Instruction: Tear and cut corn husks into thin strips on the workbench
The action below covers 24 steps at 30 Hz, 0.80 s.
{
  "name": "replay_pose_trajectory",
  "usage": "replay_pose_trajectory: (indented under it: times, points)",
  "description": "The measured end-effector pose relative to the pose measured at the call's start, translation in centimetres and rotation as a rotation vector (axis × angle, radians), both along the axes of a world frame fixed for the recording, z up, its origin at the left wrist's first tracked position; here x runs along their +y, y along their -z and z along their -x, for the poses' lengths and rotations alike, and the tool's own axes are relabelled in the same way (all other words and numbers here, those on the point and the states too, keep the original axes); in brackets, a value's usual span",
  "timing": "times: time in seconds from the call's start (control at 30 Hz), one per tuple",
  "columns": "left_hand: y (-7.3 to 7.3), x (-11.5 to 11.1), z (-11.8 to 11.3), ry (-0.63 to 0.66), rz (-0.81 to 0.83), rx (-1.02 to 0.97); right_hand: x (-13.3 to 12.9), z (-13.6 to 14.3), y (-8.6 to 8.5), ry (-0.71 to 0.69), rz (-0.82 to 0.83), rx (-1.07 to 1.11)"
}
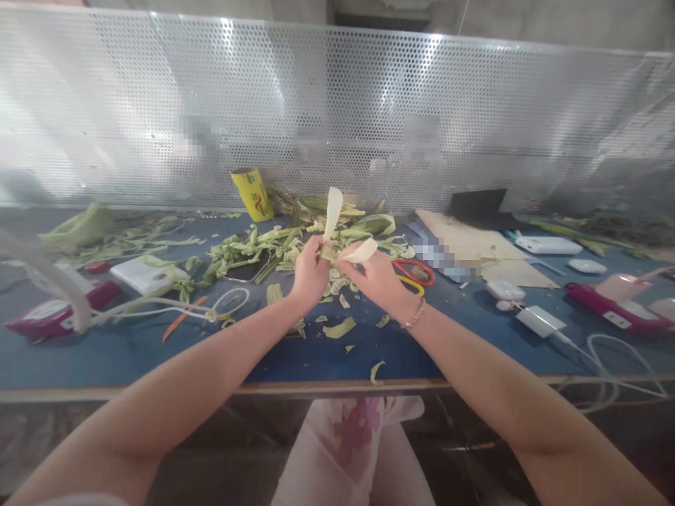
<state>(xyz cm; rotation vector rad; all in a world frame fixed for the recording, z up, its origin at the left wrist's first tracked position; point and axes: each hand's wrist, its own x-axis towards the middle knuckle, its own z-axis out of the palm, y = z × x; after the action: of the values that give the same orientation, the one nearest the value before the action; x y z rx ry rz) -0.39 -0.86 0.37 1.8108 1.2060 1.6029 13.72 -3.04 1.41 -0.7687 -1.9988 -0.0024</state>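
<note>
My left hand (312,270) pinches the lower end of a pale green leaf strip (333,211), whose broad end stands upright above the fingers. Close beside it on the right, my right hand (375,277) has its fingers closed on another part of pale leaf (361,251) that curls over the knuckles. The fingertips of both hands nearly meet, and the leaf between them is partly hidden. Behind and left of the hands lies a heap of knotted green leaf pieces (237,254). Small leaf scraps (340,327) are scattered on the blue table below the hands.
A yellow cup (253,195) stands at the back by a perforated metal screen (295,91). Scissors with red and yellow loops (414,273) lie right of my hand. White power bank (148,274), magenta power strips (614,309), cables, cardboard (464,239) and a white charger (541,321) sit around.
</note>
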Motion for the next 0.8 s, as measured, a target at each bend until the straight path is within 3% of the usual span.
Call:
replay_pose_trajectory:
  times: [0.17,0.37,0.7,0.8]
  points:
    - [0.0,-0.3,-0.2,0.050,0.073,-0.007,0.3,0.1,-0.1,0.048,0.244,0.196]
    - [0.1,-0.5,-0.5,0.175,0.079,-0.064,1.2,0.1,0.0,-0.061,0.605,0.431]
    - [0.6,0.0,-0.9,0.270,0.173,-0.176,2.1,0.1,0.3,-0.165,0.827,0.542]
    - [0.7,0.1,-0.8,0.281,0.181,-0.176,2.2,-0.2,0.0,-0.212,0.826,0.499]
